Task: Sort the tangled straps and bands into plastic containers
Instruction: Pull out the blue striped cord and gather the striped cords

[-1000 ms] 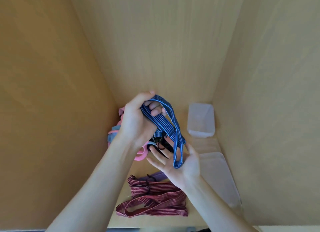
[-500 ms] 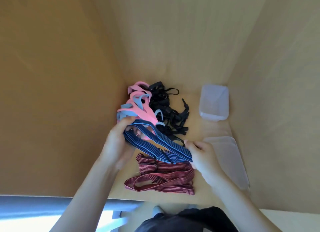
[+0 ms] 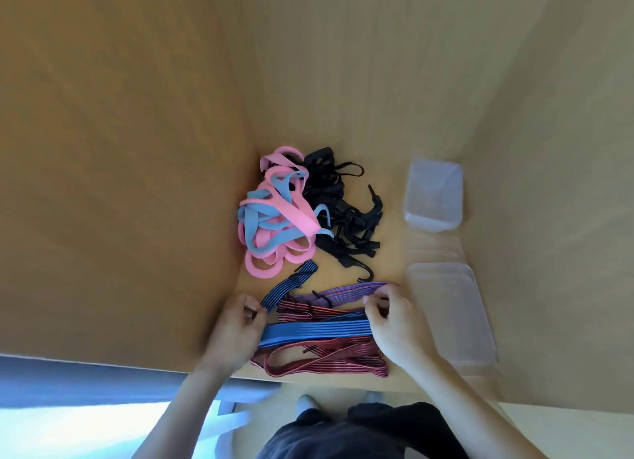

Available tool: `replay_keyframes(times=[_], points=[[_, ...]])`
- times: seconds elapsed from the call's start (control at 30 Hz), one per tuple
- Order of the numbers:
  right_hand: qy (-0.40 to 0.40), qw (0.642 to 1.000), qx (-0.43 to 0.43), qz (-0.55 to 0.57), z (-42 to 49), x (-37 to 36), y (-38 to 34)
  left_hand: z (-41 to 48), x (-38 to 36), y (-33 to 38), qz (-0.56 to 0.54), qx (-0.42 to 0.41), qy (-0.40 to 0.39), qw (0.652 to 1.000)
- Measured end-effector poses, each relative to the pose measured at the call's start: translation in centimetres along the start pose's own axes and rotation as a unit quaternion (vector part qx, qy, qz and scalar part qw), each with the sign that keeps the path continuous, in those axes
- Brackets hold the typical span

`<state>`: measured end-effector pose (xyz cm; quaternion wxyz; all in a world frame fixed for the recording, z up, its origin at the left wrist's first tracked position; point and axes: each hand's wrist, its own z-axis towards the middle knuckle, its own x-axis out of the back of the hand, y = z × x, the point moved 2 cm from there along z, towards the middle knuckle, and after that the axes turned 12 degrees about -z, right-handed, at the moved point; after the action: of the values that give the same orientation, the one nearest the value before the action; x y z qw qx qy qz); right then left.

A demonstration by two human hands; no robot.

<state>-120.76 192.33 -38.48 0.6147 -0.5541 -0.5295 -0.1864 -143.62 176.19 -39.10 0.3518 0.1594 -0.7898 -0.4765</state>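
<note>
A blue striped strap [image 3: 315,333] is stretched flat between my two hands near the front edge of the wooden shelf. My left hand [image 3: 236,331] grips its left end, and my right hand [image 3: 391,321] pinches its right end. Under it lie red striped straps [image 3: 322,360] and a purple striped strap [image 3: 346,292]. A loose blue striped end [image 3: 298,278] trails back to the left. Behind them sits a tangle of pink and light blue bands [image 3: 278,218] beside a heap of black straps with hooks [image 3: 343,211].
Two clear plastic containers stand along the right wall: a small one [image 3: 433,194] at the back and a larger one [image 3: 453,314] next to my right hand. Wooden walls close in the shelf on the left, back and right. The shelf edge [image 3: 326,381] is near my body.
The blue strap came down from mid-air over the pile to the shelf front, and my hands pulled it out flat over the red straps. The camera tilted down.
</note>
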Motion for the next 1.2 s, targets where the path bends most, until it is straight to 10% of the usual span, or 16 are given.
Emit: replay_keyframes(times=[0.47,0.83,1.2], points=[[-0.014,0.945,0.287,-0.155,-3.5,-1.9,-0.2,2.4,-3.3,2.7,0.194,-0.082,-0.049,0.976],[0.027,0.947,0.249,-0.201,-2.8,-3.7,1.0,1.3,-1.7,4.3,-0.088,-0.109,-0.047,0.989],[-0.053,0.979,0.171,-0.100,-2.0,-3.5,1.5,-3.7,-5.0,3.5,0.198,-0.380,-0.184,0.885]])
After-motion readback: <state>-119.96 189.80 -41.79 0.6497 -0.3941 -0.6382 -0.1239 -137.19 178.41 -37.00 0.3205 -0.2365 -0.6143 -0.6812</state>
